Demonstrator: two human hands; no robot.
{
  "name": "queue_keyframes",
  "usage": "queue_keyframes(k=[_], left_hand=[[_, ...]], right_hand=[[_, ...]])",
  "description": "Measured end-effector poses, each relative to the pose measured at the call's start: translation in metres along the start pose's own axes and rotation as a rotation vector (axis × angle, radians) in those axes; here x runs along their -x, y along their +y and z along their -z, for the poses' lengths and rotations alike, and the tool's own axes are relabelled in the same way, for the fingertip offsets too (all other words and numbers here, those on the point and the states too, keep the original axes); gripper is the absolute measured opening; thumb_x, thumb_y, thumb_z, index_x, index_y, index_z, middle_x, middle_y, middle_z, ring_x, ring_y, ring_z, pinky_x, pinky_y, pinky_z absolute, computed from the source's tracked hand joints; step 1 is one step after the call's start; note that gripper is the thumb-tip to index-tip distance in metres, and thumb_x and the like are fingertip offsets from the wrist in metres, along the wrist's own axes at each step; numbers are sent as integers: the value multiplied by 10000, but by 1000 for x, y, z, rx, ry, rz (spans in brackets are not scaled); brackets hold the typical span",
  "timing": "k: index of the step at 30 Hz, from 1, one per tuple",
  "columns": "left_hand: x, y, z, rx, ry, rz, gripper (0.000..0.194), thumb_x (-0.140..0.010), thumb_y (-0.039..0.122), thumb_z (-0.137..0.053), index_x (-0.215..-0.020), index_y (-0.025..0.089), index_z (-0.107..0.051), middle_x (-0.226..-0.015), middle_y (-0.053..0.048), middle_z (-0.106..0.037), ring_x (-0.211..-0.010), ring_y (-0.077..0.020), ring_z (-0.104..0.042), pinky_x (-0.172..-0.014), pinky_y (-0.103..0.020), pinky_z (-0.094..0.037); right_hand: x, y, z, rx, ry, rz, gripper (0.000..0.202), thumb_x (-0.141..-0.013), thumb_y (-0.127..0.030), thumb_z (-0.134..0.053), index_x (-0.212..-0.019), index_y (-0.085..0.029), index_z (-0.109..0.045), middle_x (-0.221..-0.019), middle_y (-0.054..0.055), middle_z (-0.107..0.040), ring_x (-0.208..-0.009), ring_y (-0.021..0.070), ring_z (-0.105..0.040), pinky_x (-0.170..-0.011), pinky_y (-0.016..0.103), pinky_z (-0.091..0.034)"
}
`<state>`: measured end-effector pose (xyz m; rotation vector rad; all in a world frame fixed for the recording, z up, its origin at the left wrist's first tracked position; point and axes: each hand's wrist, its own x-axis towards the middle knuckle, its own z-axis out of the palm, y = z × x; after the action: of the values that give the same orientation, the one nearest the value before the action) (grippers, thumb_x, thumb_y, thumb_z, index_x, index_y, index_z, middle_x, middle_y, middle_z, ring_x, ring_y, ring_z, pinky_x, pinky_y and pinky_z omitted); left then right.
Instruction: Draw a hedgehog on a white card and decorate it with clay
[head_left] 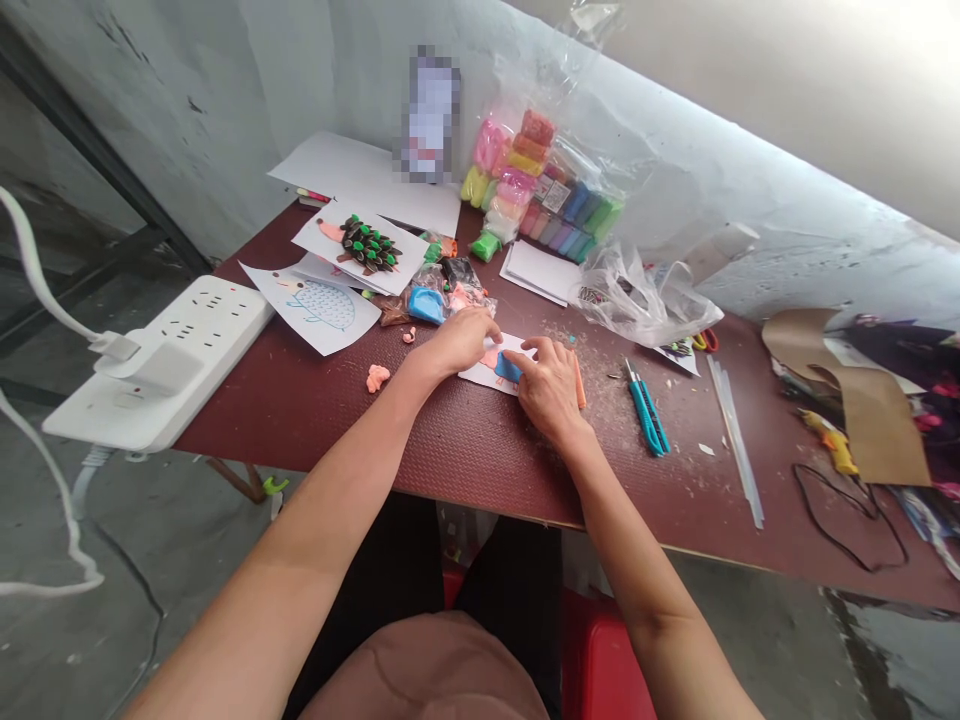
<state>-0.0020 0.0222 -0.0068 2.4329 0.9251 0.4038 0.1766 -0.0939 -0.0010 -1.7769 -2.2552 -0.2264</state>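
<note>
A small white card [480, 376] lies on the brown table, with a flat patch of blue clay [508, 368] and some salmon-pink clay [490, 357] on it. My right hand [551, 385] is over the card's right part, its index fingertip on the blue clay and its fingers apart. Beside that hand is an orange stick-like piece [580, 382], partly covered. At the card's upper left, my left hand [466, 340] rests with fingers stretched out, steadying the edge. Two pink clay lumps, one larger [378, 377] and one smaller [409, 335], sit to the left.
Opened clay packets [427, 304] and a hedgehog picture [367, 243] lie behind my left hand. Bagged coloured clay [555, 195] leans against the wall. On the right are a teal utility knife [646, 408], glue sticks [735, 440] and a yellow glue gun [829, 440]. A power strip [161, 365] stands left.
</note>
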Motion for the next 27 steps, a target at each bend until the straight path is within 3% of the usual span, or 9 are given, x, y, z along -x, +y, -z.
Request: queue_keyframes(k=[10, 17, 22, 27], left_hand=[[1, 0, -1, 38, 9, 4, 369, -875, 36, -600, -1140, 181, -812, -1167, -96, -736, -1149, -239, -672, -1061, -357, -497], [1, 5, 0, 11, -12, 42, 364, -881, 34, -607, -1159, 153, -809, -1179, -121, -721, -1206, -261, -654, -1091, -371, -469], [1, 1, -2, -3, 7, -5, 432, -856, 7, -591, -1161, 215, -816, -1147, -88, -723, -1158, -250, -660, -1063, -374, -498], [4, 2, -3, -15, 0, -17, 323, -907, 115, -658, -1154, 237, -827, -1163, -100, -698, -1170, -268, -641, -1060, -391, -497]], right_hand=[[-1, 3, -2, -63, 63, -36, 474, -936, -66, -492, -1223, -323, -769, -1169, 91, -655, -976, 240, -527, -885, 404, -407], [-2, -1, -4, -55, -3, -18, 442, -947, -73, -515, -1196, -317, -786, -1176, 100, -660, -1022, 246, -532, -895, 394, -406], [2, 6, -3, -125, 89, -113, 511, -895, -6, -471, -1183, -282, -791, -1159, 99, -661, -970, 232, -544, -902, 404, -429], [10, 8, -2, -80, 85, -127, 494, -897, -5, -480, -1138, -283, -810, -1156, 99, -661, -968, 235, -531, -924, 414, -426]])
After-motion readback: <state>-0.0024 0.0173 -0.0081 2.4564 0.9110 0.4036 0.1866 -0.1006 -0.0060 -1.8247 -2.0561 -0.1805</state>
